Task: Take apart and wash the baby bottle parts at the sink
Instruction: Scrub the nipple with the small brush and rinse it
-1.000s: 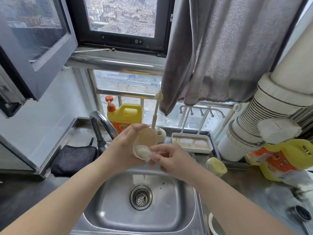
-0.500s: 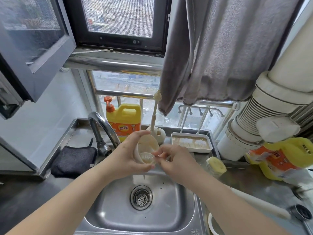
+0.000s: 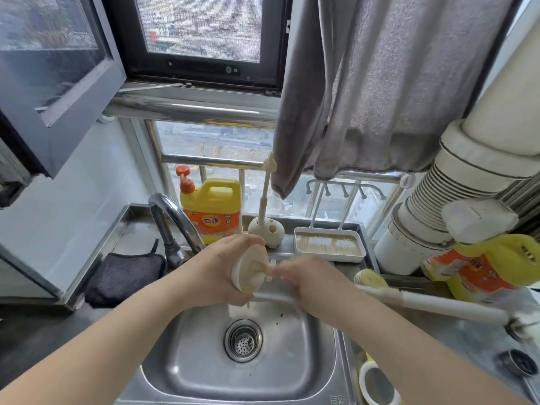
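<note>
Gripping one cream bottle collar [image 3: 250, 269] above the sink [image 3: 190, 361], the left hand [image 3: 222, 273] curls round its rim. The right hand [image 3: 306, 280] is blurred, fingers meeting the nipple [image 3: 270, 268] at the collar's centre; whether it pinches, I cannot tell. One faucet [image 3: 172, 217] arches at the basin's back-left edge. Two yellow detergent jugs stand apart: one [image 3: 211, 209] behind, one [image 3: 482, 267] on the right desk. The basin below lies open around one drain [image 3: 243, 340].
</note>
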A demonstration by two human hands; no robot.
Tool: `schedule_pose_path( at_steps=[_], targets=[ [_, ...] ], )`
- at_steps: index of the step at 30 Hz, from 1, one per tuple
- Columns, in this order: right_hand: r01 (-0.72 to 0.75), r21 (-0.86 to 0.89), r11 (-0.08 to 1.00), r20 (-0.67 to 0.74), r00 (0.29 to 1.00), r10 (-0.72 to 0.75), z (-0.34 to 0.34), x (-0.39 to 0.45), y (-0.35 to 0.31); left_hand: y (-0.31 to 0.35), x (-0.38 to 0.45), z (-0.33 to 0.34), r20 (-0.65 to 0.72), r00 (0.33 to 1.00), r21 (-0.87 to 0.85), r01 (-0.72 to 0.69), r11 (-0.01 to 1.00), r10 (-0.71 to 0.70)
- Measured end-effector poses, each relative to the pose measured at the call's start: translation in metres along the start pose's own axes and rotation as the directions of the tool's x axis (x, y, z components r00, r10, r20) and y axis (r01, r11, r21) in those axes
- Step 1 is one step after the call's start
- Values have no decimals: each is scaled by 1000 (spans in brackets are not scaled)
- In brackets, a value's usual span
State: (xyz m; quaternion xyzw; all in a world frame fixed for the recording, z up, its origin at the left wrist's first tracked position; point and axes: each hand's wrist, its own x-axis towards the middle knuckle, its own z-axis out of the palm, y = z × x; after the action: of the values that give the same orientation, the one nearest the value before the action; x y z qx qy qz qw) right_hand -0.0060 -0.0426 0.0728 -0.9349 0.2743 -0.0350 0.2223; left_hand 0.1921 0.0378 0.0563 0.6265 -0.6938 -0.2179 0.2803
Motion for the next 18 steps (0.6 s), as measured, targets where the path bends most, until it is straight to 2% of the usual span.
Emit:
schedule_pose_path(
  at_steps=[2, 3, 4, 5, 6, 7, 9, 10, 11, 12, 13, 15, 18],
  targets=[
    [171, -235, 957, -155, 965, -210, -1, 3, 6, 5, 4, -6, -20, 1000, -104, 5, 995, -7],
    [212, -281, 936, -219, 935, -278, 2, 4, 13, 6, 7, -9, -27, 1000, -116, -11, 993, 8],
    [238, -237, 942, -247, 923, -295, 3, 5, 17, 7, 9, -11, -26, 999, -112, -28, 993, 26],
    [226, -82, 971, -261, 935, -240, 5, 6, 19, 8, 10, -12, -31, 999, -106, -43, 993, 39],
    [157, 138, 978, -223, 967, -124, 7, 5, 17, 8, 9, -12, -44, 998, -101, -52, 993, 48],
    [64, 334, 941, -137, 990, -19, 8, 4, 13, 9, 8, -11, -63, 996, -90, -66, 994, 60],
    [-62, 643, 763, 19, 998, 66, 10, 3, 7, 10, 8, -9, -113, 988, -33, -106, 994, 102],
    [-118, 775, 621, 96, 993, 70, 10, 0, 4, 11, 8, -8, -138, 983, -10, -123, 992, 121],
    [-169, 864, 474, 156, 985, 68, 11, -2, 3, 11, 8, -8, -151, 980, 2, -132, 991, 131],
    [-201, 905, 374, 192, 979, 63, 10, -3, 2, 12, 9, -9, -150, 980, 7, -131, 991, 131],
    [-219, 913, 344, 212, 976, 58, 9, -3, 3, 13, 9, -9, -138, 983, 7, -123, 992, 123],
    [-237, 885, 401, 223, 971, 82, 6, -2, 2, 14, 6, -8, -103, 990, -1, -92, 996, 92],
    [-228, 730, 644, 118, 971, 210, -2, 2, 2, 14, 1, 0, -73, 996, -52, -58, 997, 54]
  ],
)
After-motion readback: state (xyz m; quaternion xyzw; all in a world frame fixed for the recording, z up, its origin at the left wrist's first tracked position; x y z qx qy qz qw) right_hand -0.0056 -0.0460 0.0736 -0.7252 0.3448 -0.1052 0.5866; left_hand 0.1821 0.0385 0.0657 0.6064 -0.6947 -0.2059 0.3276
